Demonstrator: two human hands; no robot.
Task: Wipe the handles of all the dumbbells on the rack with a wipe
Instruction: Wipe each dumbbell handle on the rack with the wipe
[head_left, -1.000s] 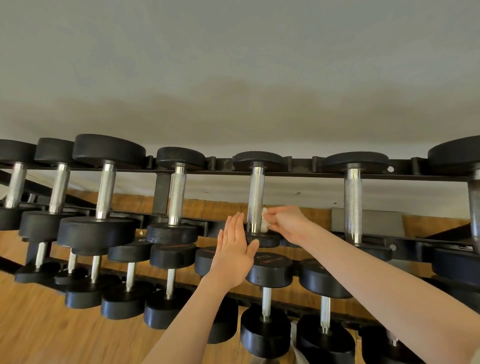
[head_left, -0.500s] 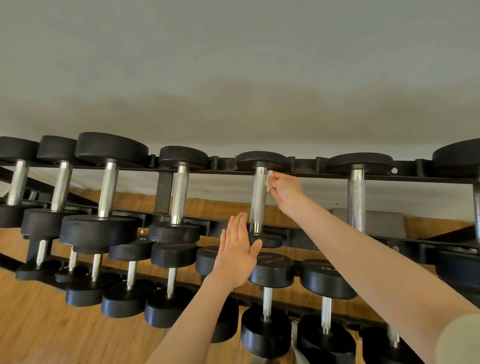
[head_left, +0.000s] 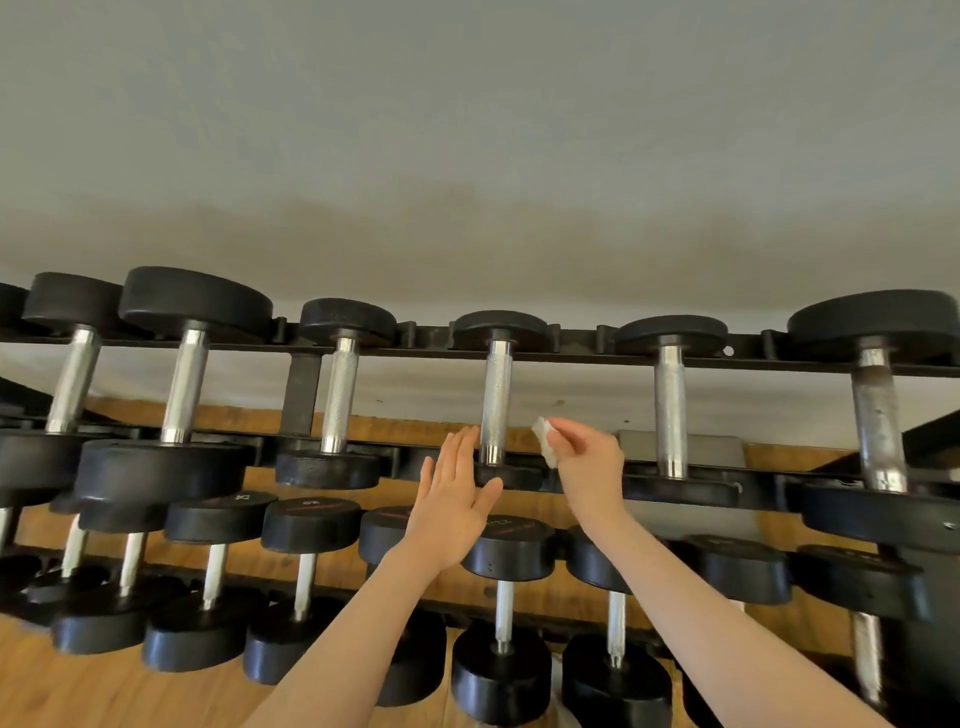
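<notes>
Two tiers of dumbbells (head_left: 496, 405) flank wipe (head_left: 544, 441) and hands.

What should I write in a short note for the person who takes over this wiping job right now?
Left hand: open, fingers straight, beside the middle top-row handle.
Right hand: pinches the wipe, just right of that handle, not touching it.
Done: cannot tell from this view which handles are wiped.
Left: likely the next handle to the right and the lower rows; check all.
</notes>
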